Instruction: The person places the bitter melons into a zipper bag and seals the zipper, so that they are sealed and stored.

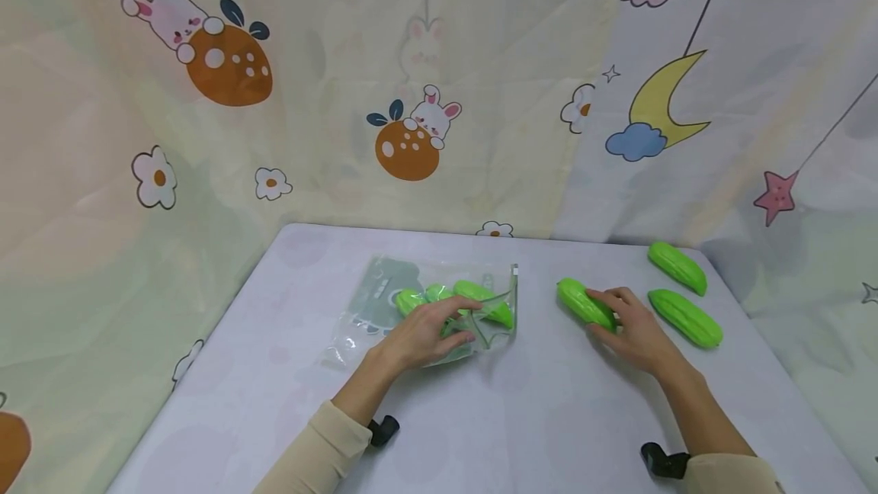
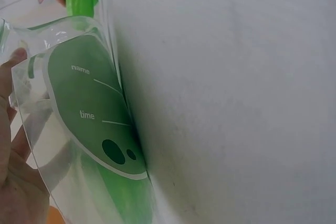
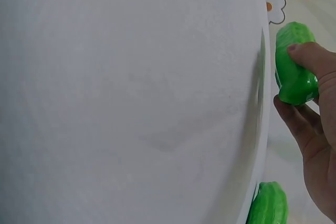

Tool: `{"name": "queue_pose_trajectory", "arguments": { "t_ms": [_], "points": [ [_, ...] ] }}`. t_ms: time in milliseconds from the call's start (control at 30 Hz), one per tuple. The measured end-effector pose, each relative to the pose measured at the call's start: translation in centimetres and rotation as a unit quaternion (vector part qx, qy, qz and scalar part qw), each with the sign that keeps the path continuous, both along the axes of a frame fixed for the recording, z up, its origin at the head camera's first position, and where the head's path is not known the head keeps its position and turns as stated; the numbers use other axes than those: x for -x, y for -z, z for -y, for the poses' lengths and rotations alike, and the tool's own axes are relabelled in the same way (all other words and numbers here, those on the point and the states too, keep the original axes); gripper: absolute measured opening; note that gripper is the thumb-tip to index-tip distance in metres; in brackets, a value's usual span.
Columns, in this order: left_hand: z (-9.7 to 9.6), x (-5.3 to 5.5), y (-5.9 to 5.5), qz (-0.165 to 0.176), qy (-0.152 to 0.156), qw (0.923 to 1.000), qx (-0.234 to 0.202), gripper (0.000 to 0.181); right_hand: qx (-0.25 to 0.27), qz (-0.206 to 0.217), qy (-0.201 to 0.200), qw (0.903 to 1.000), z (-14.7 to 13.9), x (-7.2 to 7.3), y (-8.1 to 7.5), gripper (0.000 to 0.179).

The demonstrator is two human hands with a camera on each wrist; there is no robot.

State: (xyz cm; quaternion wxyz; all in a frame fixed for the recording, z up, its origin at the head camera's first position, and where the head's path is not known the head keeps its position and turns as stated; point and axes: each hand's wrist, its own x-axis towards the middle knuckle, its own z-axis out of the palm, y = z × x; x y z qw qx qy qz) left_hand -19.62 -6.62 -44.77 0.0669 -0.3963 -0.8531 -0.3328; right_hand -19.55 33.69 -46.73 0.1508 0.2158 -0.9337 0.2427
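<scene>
My left hand (image 1: 424,332) holds the open mouth of a clear plastic zip bag (image 1: 351,338), which lies on the table with a printed label panel. In the left wrist view the bag's green label (image 2: 86,93) reads "name" and "time". Several green toy cucumbers (image 1: 473,292) show inside the bag, partly behind the plastic and my fingers. Over to the right, my right hand (image 1: 641,334) grips another green toy cucumber (image 1: 579,299) between thumb and fingers. The right wrist view shows this cucumber (image 3: 294,74) with the thumb across it.
Two more green toy cucumbers, a far one (image 1: 677,267) and a nearer one (image 1: 686,319), lie right of my right hand. The white table (image 1: 535,433) ends at a patterned cloth backdrop (image 1: 329,97). Black wrist devices show at the left sleeve (image 1: 315,448) and right sleeve (image 1: 730,475).
</scene>
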Motion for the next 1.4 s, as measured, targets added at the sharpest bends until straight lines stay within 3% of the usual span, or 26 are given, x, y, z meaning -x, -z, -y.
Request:
{"name": "queue_pose_trajectory", "arguments": {
  "t_ms": [200, 700, 1167, 1400],
  "points": [
    [0.0, -0.1, 0.0, 0.003, -0.003, 1.0000, 0.002, 0.050, 0.012, 0.019, -0.007, 0.9997, 0.5, 0.0, 0.3, 0.063],
    [0.2, 0.0, 0.1, 0.005, -0.001, 0.9999, -0.015, 0.049, 0.036, -0.012, -0.028, 0.9989, 1.9, 0.5, 0.0, 0.062],
    [0.2, 0.0, 0.2, -0.011, -0.003, 0.9997, -0.022, 0.049, 0.051, 0.021, -0.037, 0.9978, 3.9, 0.7, -0.1, 0.060],
    [0.3, 0.1, 0.2, -0.003, -0.007, 0.9998, -0.021, 0.049, 0.066, 0.022, -0.046, 0.9965, 5.1, 1.0, -0.2, 0.058]
  ]
}}
